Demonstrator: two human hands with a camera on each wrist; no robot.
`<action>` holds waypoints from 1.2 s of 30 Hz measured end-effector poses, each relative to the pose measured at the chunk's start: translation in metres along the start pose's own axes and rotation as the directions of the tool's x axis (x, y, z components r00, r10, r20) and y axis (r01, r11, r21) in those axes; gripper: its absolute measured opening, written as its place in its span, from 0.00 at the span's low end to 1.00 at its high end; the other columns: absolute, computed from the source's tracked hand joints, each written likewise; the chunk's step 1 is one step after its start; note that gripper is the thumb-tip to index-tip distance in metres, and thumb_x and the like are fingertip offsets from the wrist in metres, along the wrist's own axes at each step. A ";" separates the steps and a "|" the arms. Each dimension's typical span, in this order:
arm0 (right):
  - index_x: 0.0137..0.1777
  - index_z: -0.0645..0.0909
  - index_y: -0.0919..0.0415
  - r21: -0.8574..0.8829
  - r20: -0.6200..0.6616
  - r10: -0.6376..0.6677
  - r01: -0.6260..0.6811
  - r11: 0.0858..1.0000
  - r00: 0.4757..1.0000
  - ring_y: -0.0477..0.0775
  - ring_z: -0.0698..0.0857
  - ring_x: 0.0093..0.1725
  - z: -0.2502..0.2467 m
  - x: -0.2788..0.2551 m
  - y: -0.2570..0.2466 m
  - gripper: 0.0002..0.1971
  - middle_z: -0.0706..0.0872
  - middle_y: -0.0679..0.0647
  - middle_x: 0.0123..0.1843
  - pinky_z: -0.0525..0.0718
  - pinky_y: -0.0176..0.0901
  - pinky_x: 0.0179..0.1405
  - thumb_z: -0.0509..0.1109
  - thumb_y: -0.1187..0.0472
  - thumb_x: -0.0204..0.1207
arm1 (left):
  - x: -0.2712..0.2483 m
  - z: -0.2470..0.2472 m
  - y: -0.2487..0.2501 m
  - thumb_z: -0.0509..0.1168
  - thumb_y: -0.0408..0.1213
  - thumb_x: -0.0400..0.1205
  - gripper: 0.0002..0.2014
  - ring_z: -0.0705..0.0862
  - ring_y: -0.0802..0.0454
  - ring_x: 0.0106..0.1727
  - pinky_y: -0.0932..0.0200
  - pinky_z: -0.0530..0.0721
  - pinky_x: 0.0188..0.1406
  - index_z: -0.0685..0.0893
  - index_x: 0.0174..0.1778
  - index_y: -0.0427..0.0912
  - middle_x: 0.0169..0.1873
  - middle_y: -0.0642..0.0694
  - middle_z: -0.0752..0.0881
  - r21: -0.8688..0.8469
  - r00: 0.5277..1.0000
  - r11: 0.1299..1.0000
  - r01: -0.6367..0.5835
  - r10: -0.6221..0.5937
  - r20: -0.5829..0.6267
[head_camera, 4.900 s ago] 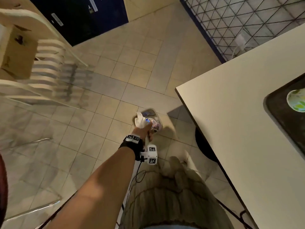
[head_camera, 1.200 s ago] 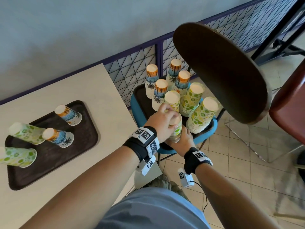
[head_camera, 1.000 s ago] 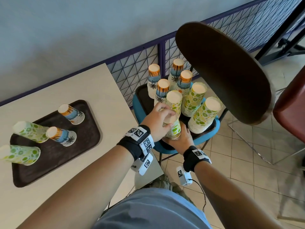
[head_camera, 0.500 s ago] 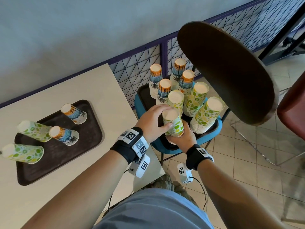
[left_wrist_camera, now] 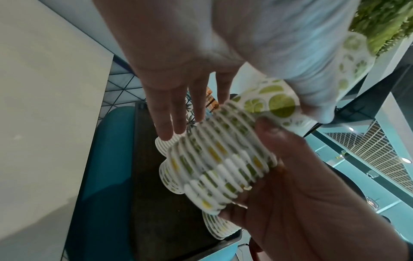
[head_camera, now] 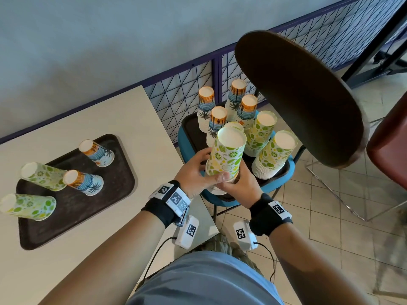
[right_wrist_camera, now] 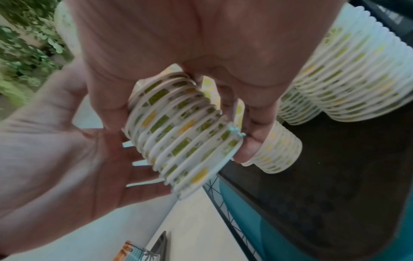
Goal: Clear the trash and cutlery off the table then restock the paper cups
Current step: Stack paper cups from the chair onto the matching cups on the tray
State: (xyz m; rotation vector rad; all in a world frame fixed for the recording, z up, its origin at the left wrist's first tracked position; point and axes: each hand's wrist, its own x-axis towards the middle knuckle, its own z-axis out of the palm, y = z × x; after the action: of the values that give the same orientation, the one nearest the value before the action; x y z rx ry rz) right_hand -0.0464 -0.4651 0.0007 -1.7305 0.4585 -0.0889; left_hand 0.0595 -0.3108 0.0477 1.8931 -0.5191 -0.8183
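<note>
Two hands on one lime-print cup stack (head_camera: 226,154), held above chair tray (head_camera: 193,130). My left hand (head_camera: 195,170) cups its side, thumb across front; my right hand (head_camera: 239,183) curls round rim end. Stacks of lime and palm-print cups stand on that tray. Table tray (head_camera: 72,208) carries four upturned cups. Print lettering unreadable.

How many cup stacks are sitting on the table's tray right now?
4, all on the dark tray: a palm-print stack at the back, a palm-print stack in the middle, a lime-print stack at left, and a lime-print stack at front left.
</note>
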 end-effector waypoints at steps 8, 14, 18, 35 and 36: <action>0.80 0.68 0.46 -0.036 0.039 -0.051 0.052 0.998 0.998 0.38 0.84 0.67 0.009 -0.003 -0.013 0.43 0.85 0.40 0.69 0.86 0.50 0.68 0.85 0.44 0.68 | 0.001 -0.006 0.000 0.85 0.66 0.63 0.44 0.88 0.51 0.70 0.37 0.84 0.74 0.79 0.75 0.62 0.67 0.56 0.90 -0.085 0.999 0.996 0.005 -0.001 0.047; 0.78 0.65 0.41 -0.045 0.072 -0.119 0.122 0.992 0.990 0.37 0.83 0.68 0.012 -0.005 -0.023 0.41 0.83 0.37 0.70 0.85 0.42 0.68 0.84 0.46 0.69 | 0.003 -0.012 -0.007 0.90 0.54 0.64 0.46 0.88 0.40 0.71 0.31 0.84 0.72 0.79 0.78 0.51 0.68 0.44 0.90 -0.215 1.000 0.977 -0.001 0.004 0.015; 0.82 0.64 0.47 0.019 0.080 -0.088 0.087 0.996 0.993 0.47 0.85 0.68 0.006 -0.008 -0.013 0.44 0.82 0.46 0.72 0.87 0.54 0.65 0.81 0.43 0.69 | 0.000 -0.015 -0.002 0.85 0.41 0.67 0.38 0.91 0.42 0.67 0.40 0.89 0.66 0.81 0.74 0.44 0.64 0.42 0.92 -0.364 0.999 0.931 -0.025 0.014 -0.033; 0.86 0.51 0.45 0.005 -0.600 0.279 -0.345 0.939 0.750 0.62 0.68 0.79 -0.081 0.022 0.062 0.59 0.63 0.58 0.80 0.72 0.59 0.78 0.88 0.48 0.62 | -0.007 -0.012 0.001 0.83 0.45 0.65 0.38 0.91 0.44 0.67 0.45 0.90 0.65 0.83 0.73 0.44 0.65 0.42 0.92 -0.452 0.997 0.890 -0.053 0.025 -0.068; 0.86 0.53 0.47 -0.002 -0.581 0.289 -0.356 0.934 0.761 0.61 0.68 0.80 -0.081 0.027 0.064 0.60 0.65 0.58 0.80 0.72 0.62 0.80 0.88 0.44 0.60 | -0.008 -0.012 0.001 0.83 0.45 0.65 0.38 0.91 0.44 0.67 0.45 0.90 0.66 0.82 0.73 0.44 0.65 0.42 0.92 -0.451 0.997 0.891 -0.055 0.027 -0.067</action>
State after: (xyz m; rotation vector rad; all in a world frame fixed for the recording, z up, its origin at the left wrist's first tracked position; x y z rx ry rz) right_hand -0.0630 -0.5585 -0.0477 -1.6897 1.2305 -0.3492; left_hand 0.0631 -0.2986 0.0543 1.4639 -0.2962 -0.7748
